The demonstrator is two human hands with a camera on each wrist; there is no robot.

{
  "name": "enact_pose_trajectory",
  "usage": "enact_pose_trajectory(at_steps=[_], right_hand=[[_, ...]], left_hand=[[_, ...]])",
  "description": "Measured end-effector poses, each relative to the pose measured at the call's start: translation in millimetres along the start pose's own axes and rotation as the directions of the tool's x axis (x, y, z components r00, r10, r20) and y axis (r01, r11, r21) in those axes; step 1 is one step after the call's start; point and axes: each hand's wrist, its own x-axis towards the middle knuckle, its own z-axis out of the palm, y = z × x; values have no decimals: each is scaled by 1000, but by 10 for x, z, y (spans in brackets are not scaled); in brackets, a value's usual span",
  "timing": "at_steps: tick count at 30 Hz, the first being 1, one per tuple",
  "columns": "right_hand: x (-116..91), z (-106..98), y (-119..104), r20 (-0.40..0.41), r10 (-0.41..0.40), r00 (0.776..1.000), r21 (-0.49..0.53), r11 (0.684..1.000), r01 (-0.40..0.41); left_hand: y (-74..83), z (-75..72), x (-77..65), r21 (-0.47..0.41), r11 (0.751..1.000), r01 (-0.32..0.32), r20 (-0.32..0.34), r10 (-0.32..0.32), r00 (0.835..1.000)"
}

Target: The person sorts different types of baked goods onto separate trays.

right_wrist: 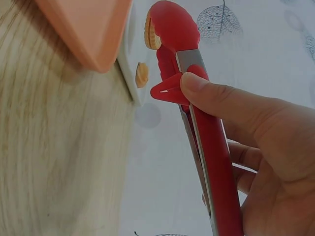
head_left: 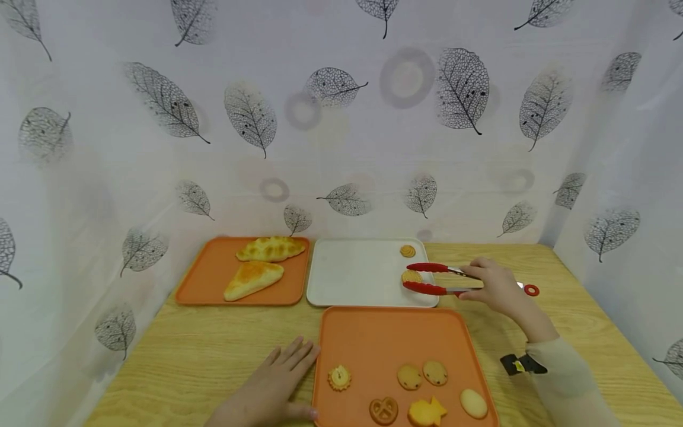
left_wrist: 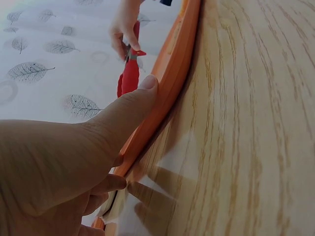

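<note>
Left orange tray (head_left: 205, 279): two pastries (head_left: 253, 280). White tray (head_left: 357, 273): one swirled biscuit (head_left: 408, 251), far right corner. Front orange tray (head_left: 389, 338): six biscuits (head_left: 409, 377), one pretzel-shaped. Right hand (head_left: 493, 286): grasping red tongs (head_left: 429, 289), a round biscuit (head_left: 411, 277) between their tips at the white tray's right side. Left hand (head_left: 272, 385): released, fingers extended. Right-wrist view only: round biscuit's layered edge. Left-wrist view, closer: thumb (left_wrist: 147, 83) on front tray's rim

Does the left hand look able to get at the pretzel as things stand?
Probably yes: the left hand touches the front orange tray, and no other cookie lies between the thumb and the pretzel.
</note>
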Motion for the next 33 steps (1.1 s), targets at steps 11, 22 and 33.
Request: enact_pose_trajectory(at_steps=[11,22,33], right_hand=[[-23,62,91,80,59,995,-24,998,-58],[-13,67,87,90,84,992,-20,996,-82],[-51,-44,-104,20,22,1000,-4,1000,-22]], left_hand=[[9,-1,-5,-1,1000,-1,-2,1,1000],[-10,18,4,36,999,-16,-23,17,1000],[7,4,-6,24,1000,-10,-10,10,1000]])
